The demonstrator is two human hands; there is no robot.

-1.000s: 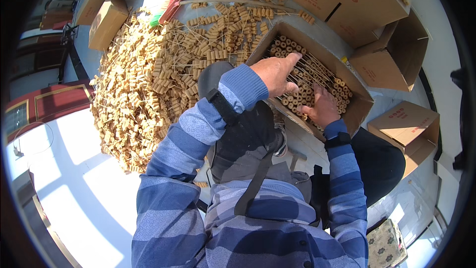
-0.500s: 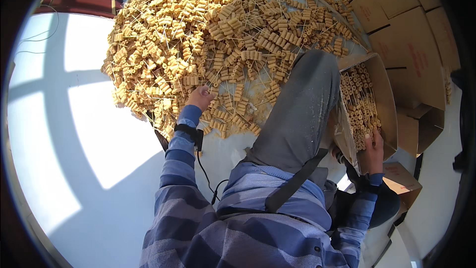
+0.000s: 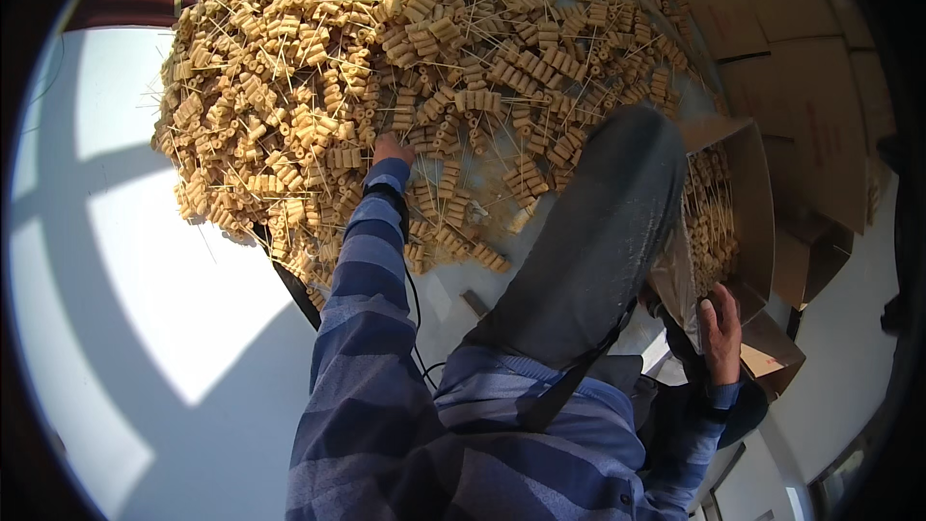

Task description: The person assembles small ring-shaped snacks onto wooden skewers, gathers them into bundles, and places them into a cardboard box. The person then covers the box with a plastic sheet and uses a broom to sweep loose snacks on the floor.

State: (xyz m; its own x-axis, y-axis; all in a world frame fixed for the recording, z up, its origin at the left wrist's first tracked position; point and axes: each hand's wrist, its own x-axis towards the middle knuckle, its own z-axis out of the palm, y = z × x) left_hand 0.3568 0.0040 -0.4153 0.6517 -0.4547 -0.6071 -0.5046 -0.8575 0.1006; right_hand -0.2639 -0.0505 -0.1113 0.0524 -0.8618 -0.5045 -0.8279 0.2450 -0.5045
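Left hand now reaching farther across the heap of skewered tan rolls, its grip obscured, any hold impossible to tell! Right hand stays at the near end of the carton, grip loosely curled, nothing visible in it; packed rolls inside.

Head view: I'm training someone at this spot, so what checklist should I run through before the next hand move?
1. Left hand at the heap of tan, ridged pieces on thin sticks: ok, at its near part.
2. Left hand's grip on a piece: cannot tell, fingers mostly hidden.
3. Right hand by the brown cardboard box: ok, at its near end.
4. Box open: ok, similar tan pieces show inside.
5. Room left inside: cannot tell, partly hidden.
6. Straight path from left hand to box: not ok, the dark grey trousered leg stands between.
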